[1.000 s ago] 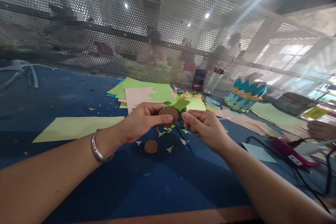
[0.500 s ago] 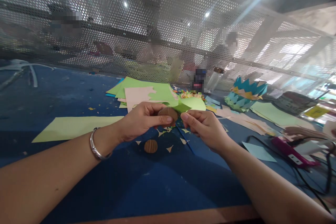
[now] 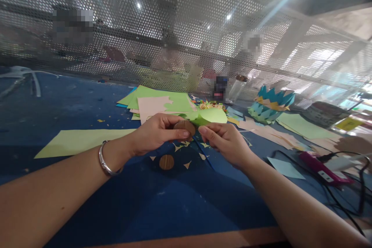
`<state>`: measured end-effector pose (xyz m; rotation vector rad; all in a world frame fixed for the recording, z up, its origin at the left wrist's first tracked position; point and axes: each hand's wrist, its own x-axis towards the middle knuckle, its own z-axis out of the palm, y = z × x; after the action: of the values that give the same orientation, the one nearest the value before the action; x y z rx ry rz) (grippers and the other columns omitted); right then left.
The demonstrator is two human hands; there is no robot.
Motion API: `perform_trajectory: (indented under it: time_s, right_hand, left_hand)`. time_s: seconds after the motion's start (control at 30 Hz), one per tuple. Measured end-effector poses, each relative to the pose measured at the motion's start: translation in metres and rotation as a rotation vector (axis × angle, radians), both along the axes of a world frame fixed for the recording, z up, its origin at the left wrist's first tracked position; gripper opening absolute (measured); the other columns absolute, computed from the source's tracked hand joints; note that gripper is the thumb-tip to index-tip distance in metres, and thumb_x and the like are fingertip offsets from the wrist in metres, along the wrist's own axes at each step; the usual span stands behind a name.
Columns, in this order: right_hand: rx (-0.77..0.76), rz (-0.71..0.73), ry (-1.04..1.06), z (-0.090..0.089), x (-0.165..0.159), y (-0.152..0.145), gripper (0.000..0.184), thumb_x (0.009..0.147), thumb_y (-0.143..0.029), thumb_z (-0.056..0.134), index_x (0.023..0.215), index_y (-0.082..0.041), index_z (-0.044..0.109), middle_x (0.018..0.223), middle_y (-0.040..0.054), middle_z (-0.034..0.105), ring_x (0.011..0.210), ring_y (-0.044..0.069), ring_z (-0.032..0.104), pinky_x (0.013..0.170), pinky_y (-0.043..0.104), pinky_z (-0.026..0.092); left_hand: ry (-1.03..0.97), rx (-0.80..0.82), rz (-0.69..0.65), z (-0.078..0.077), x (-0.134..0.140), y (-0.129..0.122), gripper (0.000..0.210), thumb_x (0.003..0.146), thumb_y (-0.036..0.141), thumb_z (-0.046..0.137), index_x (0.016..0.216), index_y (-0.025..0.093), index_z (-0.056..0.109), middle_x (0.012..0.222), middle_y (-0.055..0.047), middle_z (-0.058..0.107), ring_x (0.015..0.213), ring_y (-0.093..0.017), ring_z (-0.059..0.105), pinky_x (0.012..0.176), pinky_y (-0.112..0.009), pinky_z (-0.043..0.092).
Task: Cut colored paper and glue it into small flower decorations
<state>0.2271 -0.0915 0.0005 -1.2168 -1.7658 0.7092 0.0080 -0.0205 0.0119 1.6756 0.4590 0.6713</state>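
My left hand (image 3: 162, 132), a silver bangle on its wrist, is closed on a brown cardboard disc (image 3: 186, 127), thumb on the near face. My right hand (image 3: 223, 138) pinches a piece of curled light green paper (image 3: 214, 116) just right of the disc. The fingers partly hide where paper and disc meet. A second ridged cardboard disc (image 3: 166, 162) lies on the blue table (image 3: 139, 205) below my hands. Around it are small pale paper scraps (image 3: 187, 165). A thin blue stick (image 3: 203, 151) lies slanting between and below my hands.
Behind are stacked coloured sheets (image 3: 157, 99), a glass bottle (image 3: 236, 88) and a zigzag paper crown (image 3: 270, 104). A pale green strip (image 3: 78, 141) lies left. At right are a magenta power strip (image 3: 322, 168) with black cords and another person's blurred hand (image 3: 354, 145). A perforated metal screen (image 3: 174, 58) stands behind.
The green paper's curl has shifted slightly, its darker side showing less. Both my hands stay nearly in place. The other person's hand at right has drawn back to the right.
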Motion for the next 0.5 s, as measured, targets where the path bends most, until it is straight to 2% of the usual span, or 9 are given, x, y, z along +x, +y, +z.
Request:
perform_trajectory:
  time_s: [0.4,0.5]
  right_hand:
    - [-0.007,-0.024,-0.02,-0.0001,0.0001,0.0014,0.049,0.094,-0.059,0.058,0.067,-0.019,0.055,0.054,-0.0074,0.034,0.049,0.008,0.027,0.047,0.026,0.021]
    - [-0.015,-0.025,-0.027,0.0009,-0.0003,0.001,0.05,0.094,-0.061,0.057,0.066,-0.019,0.052,0.054,-0.008,0.032,0.049,0.008,0.025,0.047,0.026,0.02]
  left_hand:
    - [0.006,-0.014,-0.039,0.0062,-0.0001,-0.0029,0.014,0.085,0.025,0.073,0.075,0.014,0.069,0.067,0.003,0.056,0.061,-0.009,0.045,0.063,-0.024,0.04]
    - [0.012,-0.021,-0.047,0.0052,-0.0006,-0.0016,0.013,0.085,0.025,0.073,0.079,0.014,0.07,0.068,0.003,0.057,0.062,-0.009,0.046,0.064,-0.023,0.04]
